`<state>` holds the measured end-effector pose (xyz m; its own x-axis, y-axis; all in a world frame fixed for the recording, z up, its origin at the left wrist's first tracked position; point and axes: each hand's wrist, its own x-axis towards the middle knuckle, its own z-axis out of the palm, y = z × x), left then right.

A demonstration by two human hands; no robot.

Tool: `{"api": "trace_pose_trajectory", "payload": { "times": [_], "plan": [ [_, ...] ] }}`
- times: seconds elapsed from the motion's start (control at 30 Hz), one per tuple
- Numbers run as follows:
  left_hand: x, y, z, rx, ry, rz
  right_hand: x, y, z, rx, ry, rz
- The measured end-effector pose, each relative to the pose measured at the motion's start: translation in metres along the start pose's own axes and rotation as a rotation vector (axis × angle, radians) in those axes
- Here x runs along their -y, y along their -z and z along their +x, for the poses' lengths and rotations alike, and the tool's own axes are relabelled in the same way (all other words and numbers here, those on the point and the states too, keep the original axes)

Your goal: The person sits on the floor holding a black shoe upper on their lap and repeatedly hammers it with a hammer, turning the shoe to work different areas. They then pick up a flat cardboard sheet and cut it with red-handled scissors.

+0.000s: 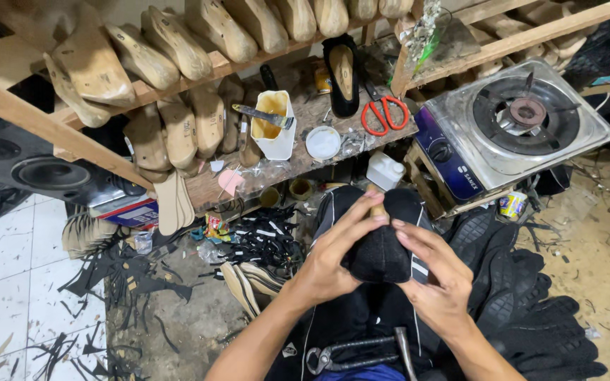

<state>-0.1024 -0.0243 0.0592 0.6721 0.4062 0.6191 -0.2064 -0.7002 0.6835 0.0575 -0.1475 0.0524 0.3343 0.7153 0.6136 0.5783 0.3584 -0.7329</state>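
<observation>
My left hand (333, 252) and my right hand (438, 271) both grip a black shoe upper (380, 247) stretched over a wooden last, whose tan tip shows at the top between my fingers. The piece rests over my lap. Metal lasting pincers (351, 353) lie on my lap just below my hands, touched by neither hand.
A low wooden bench holds a white glue pot with a brush (273, 123), a small white lid (323, 142), red-handled scissors (384, 113) and a black shoe (341, 74). A single-burner gas stove (517, 123) stands at the right. Wooden lasts (178, 49) fill the rack. Black scraps litter the floor.
</observation>
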Motion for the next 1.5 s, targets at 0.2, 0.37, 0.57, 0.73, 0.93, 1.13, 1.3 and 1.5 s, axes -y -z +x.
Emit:
{"api": "trace_pose_trajectory", "payload": {
  "times": [0.2, 0.37, 0.57, 0.73, 0.93, 1.13, 1.3, 1.5],
  "plan": [
    [0.005, 0.002, 0.037, 0.024, 0.079, -0.062, -0.005, 0.014, 0.032, 0.066, -0.118, -0.132],
    [0.018, 0.000, 0.052, -0.017, 0.076, -0.048, -0.020, 0.020, 0.058, 0.126, -0.069, -0.138],
    [0.020, -0.001, 0.055, -0.090, 0.111, -0.013, -0.025, 0.019, 0.076, 0.182, -0.069, -0.171],
    [0.009, -0.016, 0.048, -0.218, 0.264, 0.153, -0.016, 0.014, 0.080, 0.184, -0.109, -0.097],
    [0.013, -0.007, 0.054, -0.180, 0.222, 0.211, -0.017, 0.011, 0.084, 0.196, -0.188, -0.113],
    [0.022, 0.018, 0.067, -0.018, 0.175, 0.153, -0.022, 0.005, 0.096, 0.245, -0.244, -0.066],
    [0.039, 0.027, 0.058, -0.189, 0.219, 0.150, -0.024, 0.007, 0.087, 0.266, -0.077, 0.056],
    [0.088, 0.029, 0.004, -0.583, 0.311, -0.032, -0.009, 0.005, -0.007, 0.682, -0.423, -0.113]
  ]
}}
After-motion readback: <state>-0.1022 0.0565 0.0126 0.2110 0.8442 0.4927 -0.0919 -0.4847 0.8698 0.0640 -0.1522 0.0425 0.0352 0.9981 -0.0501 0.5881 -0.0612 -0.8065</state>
